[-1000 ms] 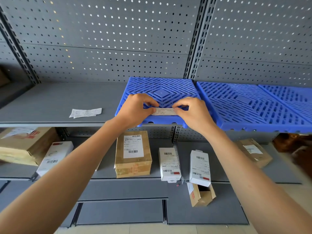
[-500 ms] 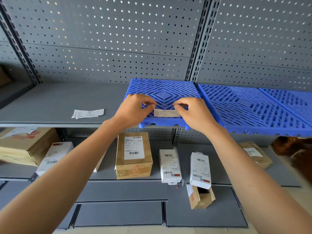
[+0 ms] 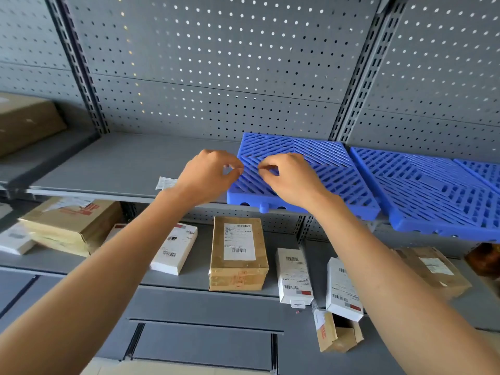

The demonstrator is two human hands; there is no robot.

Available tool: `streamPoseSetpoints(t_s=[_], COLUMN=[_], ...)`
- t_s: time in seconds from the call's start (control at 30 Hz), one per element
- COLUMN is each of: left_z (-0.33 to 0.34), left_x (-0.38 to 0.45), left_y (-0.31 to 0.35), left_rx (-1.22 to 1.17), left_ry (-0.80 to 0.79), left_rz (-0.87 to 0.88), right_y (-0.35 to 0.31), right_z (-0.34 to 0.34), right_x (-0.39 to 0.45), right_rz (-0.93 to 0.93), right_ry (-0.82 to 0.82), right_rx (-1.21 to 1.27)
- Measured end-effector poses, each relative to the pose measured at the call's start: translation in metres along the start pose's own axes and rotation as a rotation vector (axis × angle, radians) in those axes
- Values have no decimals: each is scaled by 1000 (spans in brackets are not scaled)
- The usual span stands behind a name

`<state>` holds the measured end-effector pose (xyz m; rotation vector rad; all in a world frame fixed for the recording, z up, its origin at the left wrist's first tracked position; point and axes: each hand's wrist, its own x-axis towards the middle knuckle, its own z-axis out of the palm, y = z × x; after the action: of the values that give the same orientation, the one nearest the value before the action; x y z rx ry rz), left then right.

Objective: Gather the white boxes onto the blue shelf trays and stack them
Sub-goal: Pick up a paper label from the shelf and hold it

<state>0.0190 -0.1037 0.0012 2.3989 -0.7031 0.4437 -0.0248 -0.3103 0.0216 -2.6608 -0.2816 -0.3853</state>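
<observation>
Nearest the camera, on the lower shelf [image 3: 189, 301], three white boxes lie unmoved: one left of the brown parcel [image 3: 238, 253] at [image 3: 174, 249], two right of it at [image 3: 293, 276] and [image 3: 342, 289]. Above, both hands hover over the front of the leftmost blue tray [image 3: 319, 169]. Left hand [image 3: 208, 175] and right hand [image 3: 290, 177] each show thumb and forefinger drawn together in a pinch; nothing is visibly held, though anything thin between them cannot be ruled out. Judgement: trays carry no boxes, so gathering has not begun. Recommend seating the tray flat against its neighbour [image 3: 422, 190] before loading, then stacking boxes squarely, edges aligned
</observation>
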Motion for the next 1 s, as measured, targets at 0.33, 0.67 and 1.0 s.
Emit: streamPoseSetpoints(t_s=[0.33, 0.67, 1.0], left_z=[-54, -64, -56], left_x=[-34, -53, -58], left_y=[-71, -124, -143], left_rx=[113, 264, 286], left_ry=[-5, -99, -39], left_rz=[-145, -161, -61], right_y=[-63, -104, -107], right_z=[49, 97, 102], right_x=[45, 82, 79], right_rz=[-125, -94, -41], right_ry=[-63, -256, -156], right_rx=[-114, -358, -285])
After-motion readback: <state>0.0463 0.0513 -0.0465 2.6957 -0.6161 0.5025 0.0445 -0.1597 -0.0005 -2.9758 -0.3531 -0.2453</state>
